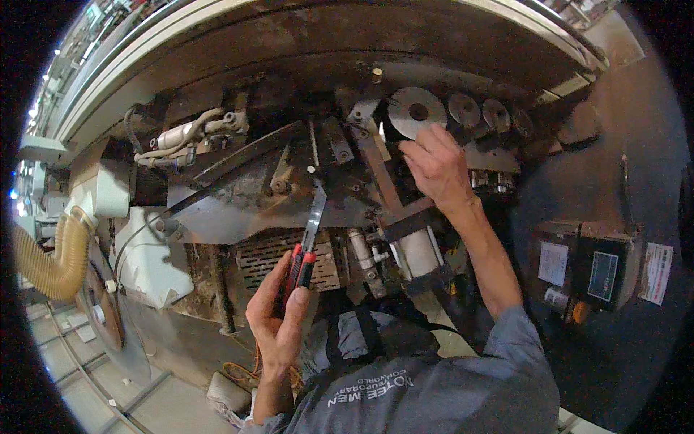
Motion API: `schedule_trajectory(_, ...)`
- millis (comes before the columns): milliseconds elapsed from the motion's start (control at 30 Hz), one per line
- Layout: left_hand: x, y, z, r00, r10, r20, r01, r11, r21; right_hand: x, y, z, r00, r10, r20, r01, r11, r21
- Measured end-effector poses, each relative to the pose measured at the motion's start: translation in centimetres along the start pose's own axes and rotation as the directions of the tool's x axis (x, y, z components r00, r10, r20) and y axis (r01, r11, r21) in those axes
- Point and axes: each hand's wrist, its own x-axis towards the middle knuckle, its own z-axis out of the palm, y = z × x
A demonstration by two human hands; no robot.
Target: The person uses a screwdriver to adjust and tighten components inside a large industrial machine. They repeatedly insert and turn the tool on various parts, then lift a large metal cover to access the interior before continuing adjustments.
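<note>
My left hand (277, 318) grips a utility knife with a red and black handle (301, 269). Its long metal blade (314, 217) points up at the dirty metal plate (238, 213) of the machine. My right hand (436, 168) reaches higher, fingers resting on the lower edge of a round grey metal roller (414, 108). That roller is the first in a row of similar discs (481, 112) running to the right. Brown glue-like residue coats the parts between my hands.
A perforated metal grille (267, 254) sits below the plate. White housing (148, 257) and a ribbed yellow hose (54, 264) stand at the left. A control box (585, 271) with a small screen hangs at the right. Cables and a pneumatic cylinder (365, 260) crowd the middle.
</note>
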Motion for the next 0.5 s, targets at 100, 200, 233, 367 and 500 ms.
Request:
schedule_trajectory(100,0.1,-0.2,-0.4,0.996,-0.091,0.011,0.091,0.995,-0.04,-0.4,-0.2,0.4,0.999,0.04,0.011,-0.04,0.999,0.002)
schedule_trajectory(200,0.6,-0.7,-0.3,1.0,0.002,0.002,-0.002,0.997,-0.076,-0.6,-0.3,0.1,0.999,0.051,0.017,-0.051,0.999,0.012)
schedule_trajectory(233,0.7,-0.7,-0.2,1.0,-0.019,0.006,0.019,0.996,-0.087,-0.8,-0.3,0.0,0.998,0.052,0.025,-0.052,0.998,0.02)
schedule_trajectory(367,0.7,-1.1,-0.6,0.996,-0.092,0.017,0.093,0.991,-0.093,-2.3,-0.2,-0.4,0.999,0.054,0.003,-0.054,0.998,0.021)
schedule_trajectory(500,0.6,-0.9,-0.3,0.995,-0.1,0.009,0.101,0.991,-0.087,-3.3,-0.3,-0.3,0.997,0.073,-0.028,-0.072,0.997,0.02)
